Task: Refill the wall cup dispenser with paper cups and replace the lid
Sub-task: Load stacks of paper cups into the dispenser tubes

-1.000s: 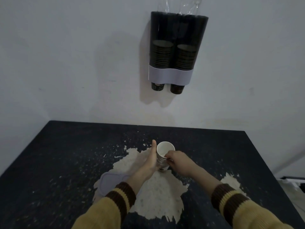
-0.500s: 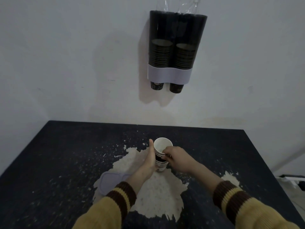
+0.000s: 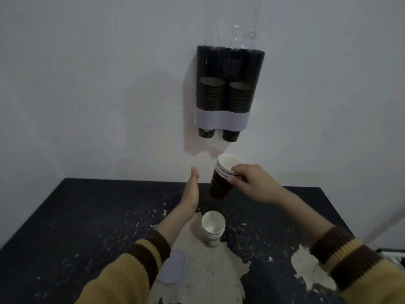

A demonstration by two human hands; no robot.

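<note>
A dark twin-tube cup dispenser (image 3: 230,69) hangs on the wall, open at the top, each tube about half full of cups, with a pale band across its lower part. My right hand (image 3: 249,183) grips a small stack of dark paper cups (image 3: 221,181) by the rim, tilted, in the air below the dispenser. My left hand (image 3: 191,191) is flat and empty just left of that stack. A second short stack of cups (image 3: 213,230) stands upright on the table beneath. The pale oval lid (image 3: 173,269) lies on the table, partly hidden by my left sleeve.
The dark table (image 3: 76,216) has worn pale patches (image 3: 206,273) and flecks. Its back edge meets the white wall (image 3: 87,84). Clear plastic wrap (image 3: 245,38) sticks up above the dispenser. Something dark sits off the right edge (image 3: 392,253).
My right hand has lifted the upper cups off the stack and raised them toward the dispenser. My left hand has let go of the stack and opened. The camera has tilted upward.
</note>
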